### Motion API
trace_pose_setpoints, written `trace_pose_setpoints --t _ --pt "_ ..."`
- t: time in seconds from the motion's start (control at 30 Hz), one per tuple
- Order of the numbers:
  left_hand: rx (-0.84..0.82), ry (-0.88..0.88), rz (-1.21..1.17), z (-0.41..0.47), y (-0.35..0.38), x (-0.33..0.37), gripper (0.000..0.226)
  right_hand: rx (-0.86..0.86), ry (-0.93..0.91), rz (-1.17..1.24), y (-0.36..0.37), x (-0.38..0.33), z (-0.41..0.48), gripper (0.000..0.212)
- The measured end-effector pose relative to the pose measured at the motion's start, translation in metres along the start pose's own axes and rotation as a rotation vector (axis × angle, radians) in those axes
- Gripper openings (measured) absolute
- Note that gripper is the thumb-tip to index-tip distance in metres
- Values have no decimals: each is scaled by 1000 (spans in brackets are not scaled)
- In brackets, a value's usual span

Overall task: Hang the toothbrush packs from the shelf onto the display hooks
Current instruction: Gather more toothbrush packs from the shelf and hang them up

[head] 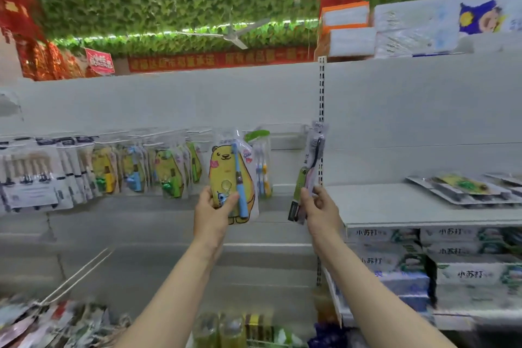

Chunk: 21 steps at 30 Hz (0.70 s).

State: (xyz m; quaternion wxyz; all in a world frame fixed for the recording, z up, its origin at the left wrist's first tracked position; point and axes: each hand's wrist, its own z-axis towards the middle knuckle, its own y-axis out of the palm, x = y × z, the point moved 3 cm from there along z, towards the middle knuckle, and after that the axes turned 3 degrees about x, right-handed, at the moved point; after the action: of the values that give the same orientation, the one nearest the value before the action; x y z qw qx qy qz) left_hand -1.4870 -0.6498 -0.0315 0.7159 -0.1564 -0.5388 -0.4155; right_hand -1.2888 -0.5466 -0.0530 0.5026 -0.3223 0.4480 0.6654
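Note:
My left hand (212, 210) grips the bottom of a yellow bear-shaped toothbrush pack (232, 175) with a blue brush, held upright against the white back panel. Its top reaches the row of display hooks (285, 128). My right hand (320, 206) pinches a slim pack with a black-headed toothbrush (309, 171), also upright, beside the slotted upright post (321, 110). Several packs hang on hooks to the left (135, 167). A small pack of two brushes (263, 169) hangs just behind the bear pack.
A white shelf (395, 203) at the right carries flat toothbrush packs (463, 188). Boxed toothpaste (452, 257) is stacked below it. Bare hooks (76, 277) and more hanging goods (42, 322) sit lower left. Boxes (395, 28) stand on the top shelf.

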Motion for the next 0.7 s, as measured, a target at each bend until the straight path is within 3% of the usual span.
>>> trace_pose_setpoints --t 0.17,0.33,0.7 --pt "-79 -38 -80 1 -5 -11 29 144 -59 -26 -7 9 -12 10" --pt "-117 -71 -143 2 6 -18 24 242 -42 -77 -27 16 -6 27" --pt "-99 -117 -170 4 58 -42 18 150 -40 -145 -42 22 53 19"
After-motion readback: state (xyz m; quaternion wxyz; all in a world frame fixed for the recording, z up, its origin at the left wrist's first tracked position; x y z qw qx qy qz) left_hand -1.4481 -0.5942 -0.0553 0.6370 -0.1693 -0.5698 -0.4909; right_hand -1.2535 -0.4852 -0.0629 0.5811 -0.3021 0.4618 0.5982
